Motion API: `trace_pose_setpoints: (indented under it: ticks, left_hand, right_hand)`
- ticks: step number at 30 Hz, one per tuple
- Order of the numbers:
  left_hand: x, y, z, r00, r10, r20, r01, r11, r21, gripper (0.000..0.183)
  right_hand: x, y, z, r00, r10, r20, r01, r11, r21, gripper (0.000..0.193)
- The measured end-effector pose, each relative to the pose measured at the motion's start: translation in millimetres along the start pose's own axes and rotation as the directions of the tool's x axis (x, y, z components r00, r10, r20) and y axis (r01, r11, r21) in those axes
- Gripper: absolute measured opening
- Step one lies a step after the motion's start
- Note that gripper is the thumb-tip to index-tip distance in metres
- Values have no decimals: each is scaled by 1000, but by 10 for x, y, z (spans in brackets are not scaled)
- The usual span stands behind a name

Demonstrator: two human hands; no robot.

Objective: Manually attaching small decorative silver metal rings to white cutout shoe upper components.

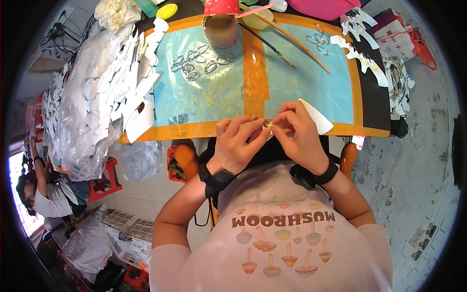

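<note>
Yep, fiddly fingertip work was on mid-frame.
Left hand and right hand pinched a small, half-hidden piece near the desk's lower edge; metal rings lay upper left.

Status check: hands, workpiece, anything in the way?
Left hand and right hand: pinched together by table's near edge. Small piece between them, mostly hidden. White cutout close by right hand; brush farther back, clear of both.

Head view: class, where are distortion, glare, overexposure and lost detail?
Head view: the top orange tape bows; the clear plastic bag glares; the far-left bright opening is washed out; the tiny item between left hand and right hand lacks detail.
</note>
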State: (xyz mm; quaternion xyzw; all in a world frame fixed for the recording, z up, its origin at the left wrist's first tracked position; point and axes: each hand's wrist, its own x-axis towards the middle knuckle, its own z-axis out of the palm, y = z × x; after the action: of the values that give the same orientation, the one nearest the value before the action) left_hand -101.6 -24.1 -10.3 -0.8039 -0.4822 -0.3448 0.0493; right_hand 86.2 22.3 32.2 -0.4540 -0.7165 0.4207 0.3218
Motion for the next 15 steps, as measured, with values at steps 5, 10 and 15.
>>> trace_pose_setpoints:
  ticks: [5,10,15]
  left_hand:
    - [14,5,-14,1000,-12,12,12,1000,-13,33]
    - [41,9,-29,1000,-14,12,14,1000,-9,31]
    - [76,21,-50,999,-44,29,45,998,-33,27]
  right_hand:
    - [-41,37,25,997,-29,-75,27,999,-20,8]
    - [-9,29,78,999,-34,-39,30,995,-99,8]
    - [11,81,108,997,-75,-25,67,971,-230,12]
